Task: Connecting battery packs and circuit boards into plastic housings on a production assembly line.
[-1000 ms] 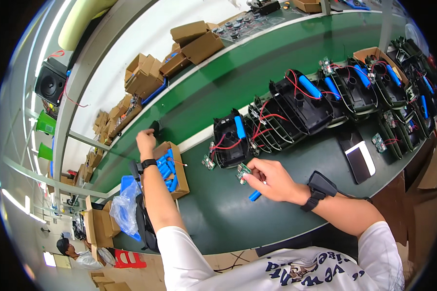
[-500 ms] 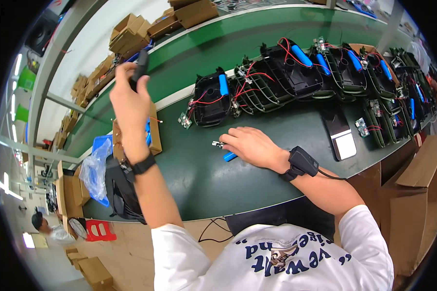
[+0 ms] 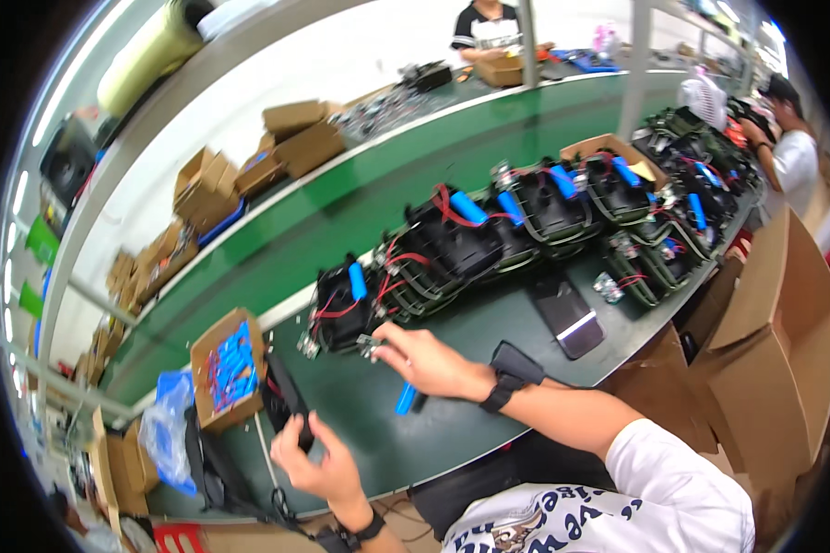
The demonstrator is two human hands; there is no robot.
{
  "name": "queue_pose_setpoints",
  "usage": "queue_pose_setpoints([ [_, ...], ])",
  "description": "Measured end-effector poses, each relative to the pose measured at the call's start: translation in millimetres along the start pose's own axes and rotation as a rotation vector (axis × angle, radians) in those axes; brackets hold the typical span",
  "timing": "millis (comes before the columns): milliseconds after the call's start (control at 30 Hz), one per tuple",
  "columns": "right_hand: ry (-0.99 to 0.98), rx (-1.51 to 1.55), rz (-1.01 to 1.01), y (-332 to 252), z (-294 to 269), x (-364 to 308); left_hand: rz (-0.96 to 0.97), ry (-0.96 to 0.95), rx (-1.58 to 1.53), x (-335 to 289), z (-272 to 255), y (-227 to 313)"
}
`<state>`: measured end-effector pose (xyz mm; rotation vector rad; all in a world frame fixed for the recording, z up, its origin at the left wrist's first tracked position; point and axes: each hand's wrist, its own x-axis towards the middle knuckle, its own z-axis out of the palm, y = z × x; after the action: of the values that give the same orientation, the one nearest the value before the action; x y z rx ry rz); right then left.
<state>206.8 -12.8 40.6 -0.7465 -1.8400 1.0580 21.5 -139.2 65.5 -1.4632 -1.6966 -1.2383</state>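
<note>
My right hand (image 3: pixel 426 361) rests on the green bench, pinching a small circuit board (image 3: pixel 373 346) beside a blue cylindrical battery cell (image 3: pixel 406 399) lying on the mat. Just behind it sits a black frame assembly with red wires and a blue cell (image 3: pixel 343 304). My left hand (image 3: pixel 315 461) is low at the bench's near edge, fingers closed around a black tool (image 3: pixel 290 405) with a cable. A small cardboard box of blue cells (image 3: pixel 228 369) stands to the left of it.
A long row of black wired assemblies (image 3: pixel 544 217) runs to the right along the bench. A dark flat device (image 3: pixel 567 318) lies near the front edge. Open cardboard boxes (image 3: pixel 765 350) stand at right; other people work at the back and right.
My left hand has come down from raised above the bench to its near edge, still gripping the black tool. My right hand has stayed by the circuit board.
</note>
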Motion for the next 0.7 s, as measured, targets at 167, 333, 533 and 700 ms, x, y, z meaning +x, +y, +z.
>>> queue_pose_setpoints([
  [167,0.09,0.134,0.051,-2,-8,1,0.087,-0.14,-0.046,-39,-9,8],
  [333,0.195,0.493,0.098,0,-15,12,0.275,-0.176,-0.057,-54,-8,40],
  [533,0.252,0.581,0.139,13,-12,17,0.064,-0.275,-0.19,-79,7,67],
  [700,0.298,0.608,0.148,15,2,18,0.133,-0.512,-0.221,-67,16,77],
])
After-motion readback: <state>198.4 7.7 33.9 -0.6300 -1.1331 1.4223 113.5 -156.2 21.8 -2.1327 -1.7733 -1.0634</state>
